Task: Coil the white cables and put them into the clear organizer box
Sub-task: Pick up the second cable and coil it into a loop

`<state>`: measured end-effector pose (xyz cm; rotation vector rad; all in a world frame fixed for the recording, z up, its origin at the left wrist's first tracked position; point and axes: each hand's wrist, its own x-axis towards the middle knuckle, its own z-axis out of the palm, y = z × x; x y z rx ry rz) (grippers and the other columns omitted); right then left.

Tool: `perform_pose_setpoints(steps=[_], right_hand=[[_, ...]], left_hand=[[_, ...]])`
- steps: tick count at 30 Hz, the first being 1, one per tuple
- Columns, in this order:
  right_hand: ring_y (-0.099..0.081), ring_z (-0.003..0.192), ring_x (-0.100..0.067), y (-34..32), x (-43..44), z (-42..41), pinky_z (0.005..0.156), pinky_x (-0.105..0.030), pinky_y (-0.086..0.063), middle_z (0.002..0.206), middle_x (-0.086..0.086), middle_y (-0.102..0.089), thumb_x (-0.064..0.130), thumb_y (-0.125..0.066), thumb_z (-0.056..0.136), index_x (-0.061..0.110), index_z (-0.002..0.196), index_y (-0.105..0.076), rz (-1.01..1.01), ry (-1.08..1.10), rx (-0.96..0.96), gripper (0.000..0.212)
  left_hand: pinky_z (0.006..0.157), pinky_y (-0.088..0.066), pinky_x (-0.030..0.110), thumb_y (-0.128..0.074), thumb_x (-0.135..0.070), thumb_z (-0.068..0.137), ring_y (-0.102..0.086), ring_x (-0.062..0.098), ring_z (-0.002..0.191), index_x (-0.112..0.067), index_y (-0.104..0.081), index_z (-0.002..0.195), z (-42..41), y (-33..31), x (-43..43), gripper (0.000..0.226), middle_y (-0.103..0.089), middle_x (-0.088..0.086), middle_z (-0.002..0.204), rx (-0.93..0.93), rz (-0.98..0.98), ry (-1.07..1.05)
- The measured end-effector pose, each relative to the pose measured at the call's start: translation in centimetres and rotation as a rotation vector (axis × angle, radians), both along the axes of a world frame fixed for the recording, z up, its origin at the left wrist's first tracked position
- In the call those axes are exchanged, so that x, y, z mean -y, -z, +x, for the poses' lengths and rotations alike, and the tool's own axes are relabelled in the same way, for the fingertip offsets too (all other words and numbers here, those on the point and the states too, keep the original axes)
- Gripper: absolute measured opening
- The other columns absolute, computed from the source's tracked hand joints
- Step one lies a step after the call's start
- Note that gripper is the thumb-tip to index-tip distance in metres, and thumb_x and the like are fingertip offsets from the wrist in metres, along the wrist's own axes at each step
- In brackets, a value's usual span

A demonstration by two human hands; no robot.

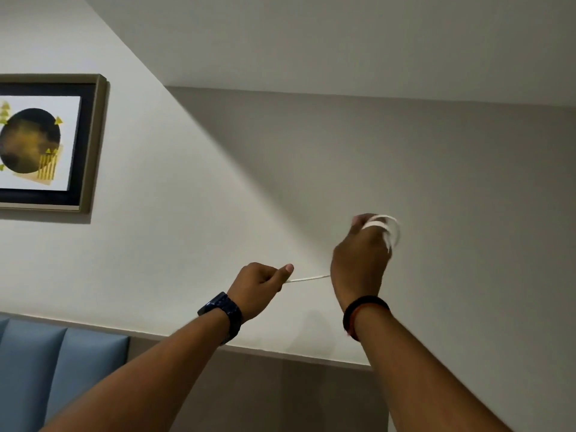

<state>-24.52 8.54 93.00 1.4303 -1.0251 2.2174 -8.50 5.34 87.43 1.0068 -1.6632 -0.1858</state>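
White cable (308, 278) stretched between hands: left hand (260, 283) pinches one end, right hand (361, 260) grips blurred loops, both raised before wall.

Both my forearms slant upward from the lower edge, the left from the lower left and the right from the lower right. My left grip (261, 283) sits lower, its fingers curled into a fist and the thumb laid forward, pinching the white cable (308, 278). My right grip (361, 263) is higher, the back of the hand toward me, its blurred fingers curled round loops of the same cable. The two grips are near but apart.
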Motion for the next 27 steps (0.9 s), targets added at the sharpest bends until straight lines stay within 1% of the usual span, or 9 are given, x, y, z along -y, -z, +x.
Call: perform_pose_setpoints(steps=[3,7,10,14,16,18,20,23,27], right_hand=[[-0.064,0.068,-0.025,3.1,0.5,-0.5,0.062,-0.029,-0.045,0.071,-0.008,-0.066,0.024,-0.041,0.097,0.011,0.078,-0.060,0.319,0.412,-0.642,0.030],[-0.050,0.053,-0.018,4.5,-0.2,0.1,0.055,-0.030,-0.035,0.059,-0.002,-0.056,0.063,-0.016,0.092,0.015,0.059,-0.046,0.810,0.027,-0.744,0.066],[-0.029,0.039,-0.014,3.7,-1.8,0.8,0.049,-0.026,-0.030,0.043,0.005,-0.034,0.074,-0.018,0.085,0.019,0.047,-0.030,0.989,-0.573,-0.659,0.068],[-0.014,0.040,-0.014,2.4,-3.9,0.5,0.043,-0.024,-0.015,0.038,0.007,-0.024,0.055,-0.036,0.094,0.022,0.047,-0.029,0.931,-1.379,-0.399,0.058],[-0.012,0.039,-0.013,1.5,-4.8,0.6,0.045,-0.026,-0.013,0.035,0.008,-0.024,0.046,-0.041,0.092,0.021,0.046,-0.031,0.781,-1.645,-0.210,0.053],[-0.018,0.036,-0.011,0.5,-5.5,0.9,0.044,-0.025,-0.015,0.036,0.008,-0.027,0.040,-0.041,0.094,0.020,0.049,-0.038,0.556,-1.752,-0.009,0.050],[-0.025,0.035,-0.008,-0.6,-5.6,1.5,0.041,-0.022,-0.021,0.041,0.007,-0.033,0.037,-0.038,0.099,0.016,0.060,-0.051,0.335,-1.683,0.208,0.046],[-0.036,0.039,-0.009,-1.8,-5.0,2.1,0.042,-0.021,-0.030,0.052,0.005,-0.050,0.031,-0.037,0.101,0.012,0.086,-0.059,0.166,-1.303,0.498,0.033],[-0.054,0.068,-0.022,-1.5,-3.0,1.7,0.067,-0.033,-0.043,0.070,-0.001,-0.066,0.021,-0.036,0.099,0.010,0.105,-0.050,0.064,-0.715,0.645,0.020]], left_hand=[[0.038,-0.021,0.016,-0.051,-0.048,0.089,-0.020,0.010,0.035,-0.018,-0.028,0.037,0.6,-1.2,-0.4,0.065,-0.024,-0.008,0.033,0.022,-0.097,-0.070],[0.047,-0.021,0.026,-0.051,-0.046,0.090,-0.019,0.013,0.040,-0.017,-0.024,0.042,2.0,-2.2,-0.6,0.063,-0.022,-0.004,0.040,0.084,-0.175,-0.150],[0.049,-0.021,0.027,-0.051,-0.048,0.089,-0.021,0.012,0.040,-0.016,-0.027,0.041,3.2,-2.3,-0.5,0.063,-0.019,-0.007,0.036,0.010,-0.183,-0.167],[0.046,-0.035,0.030,-0.047,-0.054,0.089,-0.058,0.032,0.056,-0.020,-0.035,0.032,4.1,-1.5,-0.4,0.068,-0.035,-0.007,0.027,-0.170,-0.093,-0.129],[0.043,-0.043,0.035,-0.043,-0.059,0.088,-0.055,0.025,0.053,-0.021,-0.037,0.031,3.9,-0.7,-0.6,0.069,-0.039,-0.010,0.030,-0.221,-0.033,-0.097],[0.043,-0.030,0.028,-0.038,-0.068,0.082,-0.035,0.012,0.042,-0.022,-0.034,0.032,3.6,0.1,-0.7,0.068,-0.034,-0.009,0.033,-0.203,0.014,-0.063],[0.048,-0.024,0.025,-0.038,-0.069,0.079,-0.024,0.012,0.043,-0.024,-0.033,0.037,3.3,0.7,-0.8,0.062,-0.030,-0.010,0.043,-0.184,0.049,-0.004],[0.046,-0.030,0.025,-0.045,-0.056,0.088,-0.030,0.015,0.045,-0.020,-0.039,0.051,2.6,0.9,-1.3,0.052,-0.035,-0.002,0.051,-0.093,0.098,0.073],[0.052,-0.048,0.026,-0.048,-0.034,0.095,-0.054,0.011,0.048,-0.017,-0.049,0.060,1.3,0.7,-2.0,0.039,-0.050,-0.006,0.053,0.096,0.138,0.174]])
